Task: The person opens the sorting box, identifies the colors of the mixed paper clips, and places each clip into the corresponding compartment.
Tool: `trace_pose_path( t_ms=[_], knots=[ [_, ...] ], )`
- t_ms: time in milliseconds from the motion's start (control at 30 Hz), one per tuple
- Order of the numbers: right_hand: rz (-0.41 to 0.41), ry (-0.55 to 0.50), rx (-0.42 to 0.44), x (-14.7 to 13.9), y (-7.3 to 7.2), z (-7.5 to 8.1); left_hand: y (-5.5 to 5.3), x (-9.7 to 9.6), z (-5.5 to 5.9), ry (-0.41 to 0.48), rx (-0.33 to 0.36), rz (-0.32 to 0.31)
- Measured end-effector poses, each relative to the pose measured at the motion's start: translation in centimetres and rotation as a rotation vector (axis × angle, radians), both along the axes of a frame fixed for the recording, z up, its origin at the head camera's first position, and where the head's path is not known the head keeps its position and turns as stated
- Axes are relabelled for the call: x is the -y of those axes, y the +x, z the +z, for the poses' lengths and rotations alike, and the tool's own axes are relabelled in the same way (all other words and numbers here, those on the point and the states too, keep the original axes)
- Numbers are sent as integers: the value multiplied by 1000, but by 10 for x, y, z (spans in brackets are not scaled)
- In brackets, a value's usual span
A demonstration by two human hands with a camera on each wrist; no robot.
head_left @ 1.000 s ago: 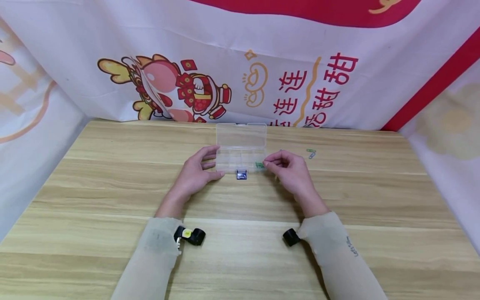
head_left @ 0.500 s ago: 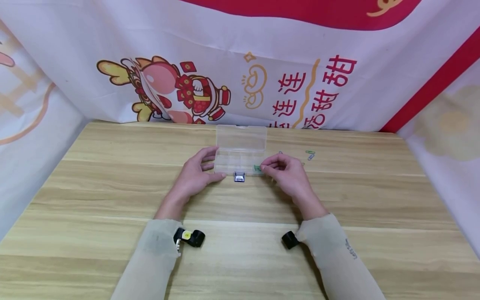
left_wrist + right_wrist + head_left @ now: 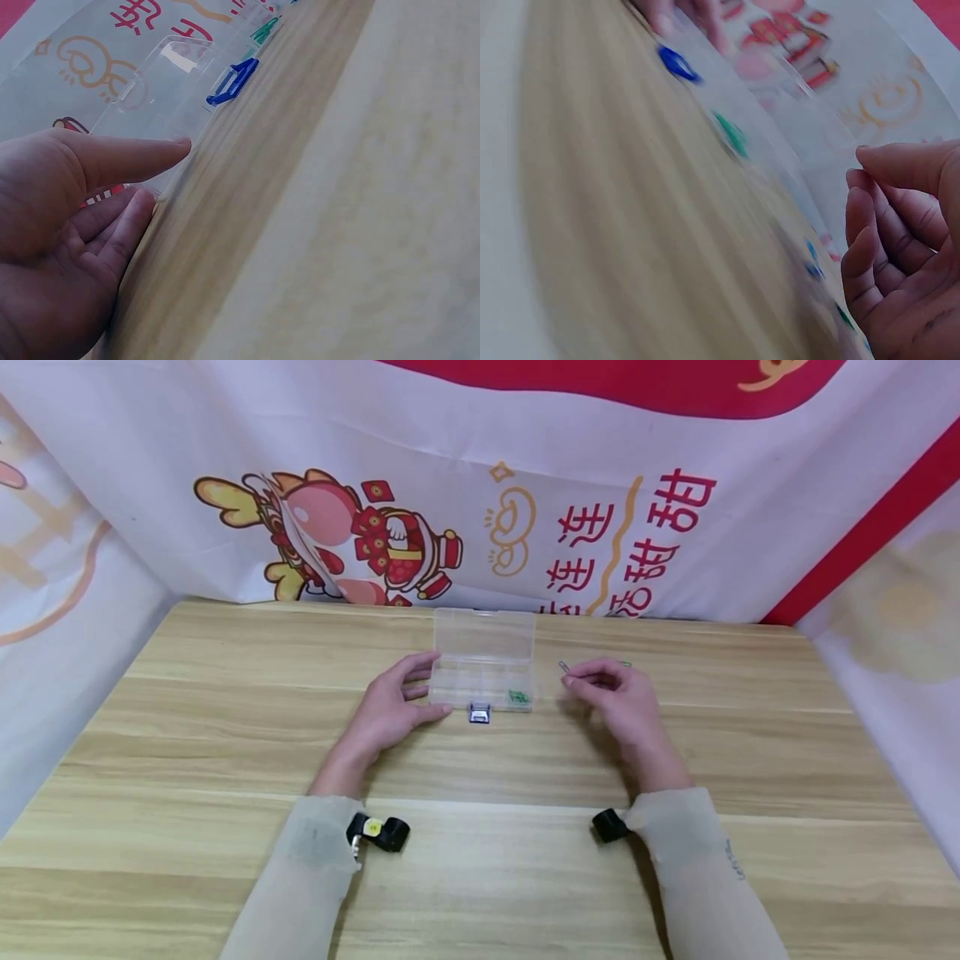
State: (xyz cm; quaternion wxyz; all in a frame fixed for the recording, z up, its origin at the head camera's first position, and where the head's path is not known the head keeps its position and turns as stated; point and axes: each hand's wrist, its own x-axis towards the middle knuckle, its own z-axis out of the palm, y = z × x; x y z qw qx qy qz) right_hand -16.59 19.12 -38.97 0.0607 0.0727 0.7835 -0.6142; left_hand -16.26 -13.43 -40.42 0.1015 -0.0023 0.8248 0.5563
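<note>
A clear plastic compartment box (image 3: 456, 697) stands on the table with its lid (image 3: 484, 633) raised at the back. Its blue latch (image 3: 479, 713) hangs down in front. Green paper clips (image 3: 518, 697) lie in the front right compartment. My left hand (image 3: 393, 702) holds the box's left end, the thumb along the front edge and the fingers at the side. To the right of the box is my right hand (image 3: 611, 697), thumb close to the index finger and nothing visible between them in the right wrist view. A paper clip (image 3: 564, 667) lies just beyond its fingertips.
Another green clip (image 3: 626, 664) shows behind the right hand. Blue clips (image 3: 814, 268) appear blurred under that hand in the right wrist view. A printed cloth (image 3: 330, 543) hangs at the back edge of the wooden table (image 3: 480, 877).
My right hand has left the box's front right compartment and moved right, over the loose clips. The green clips there are now uncovered. The left hand keeps its place on the box.
</note>
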Motion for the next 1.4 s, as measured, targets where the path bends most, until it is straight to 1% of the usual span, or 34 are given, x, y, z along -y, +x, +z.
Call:
trace_pose_path(
  t_ms=[100, 167, 267, 367, 467, 567, 733, 833, 1000, 1100, 1233, 1400],
  knots=[
    [-88, -15, 10, -22, -2, -1, 0, 0, 0, 1, -4, -2],
    [-135, -2, 21, -35, -3, -3, 0, 0, 0, 1, -5, -2],
    [-163, 20, 37, -47, -3, -5, 1, -1, 1, -4, -2, 0],
    [-151, 72, 57, -49, -2, -4, 2, -1, 1, -4, 0, 3],
    [-114, 144, 58, -44, -1, -3, 2, -1, 1, 1, -2, 0],
    [-66, 242, 30, -37, 0, -2, 1, 0, 1, 8, -4, -2],
    [11, 437, -29, -26, 2, -5, 1, 0, 0, 12, -7, -7],
    [29, 502, -42, -19, 2, -6, 2, 0, 1, 11, -8, -7],
    [26, 558, -54, -10, 3, -9, 2, 0, 2, 4, -6, -1],
    [28, 565, -70, -8, 3, -10, 2, 1, 1, 4, -6, -1],
    [29, 563, -67, -8, 3, -10, 1, 0, 1, 6, -4, -9],
    [37, 577, -63, -8, 3, -9, 1, -1, 1, 2, -3, -4]
  ],
)
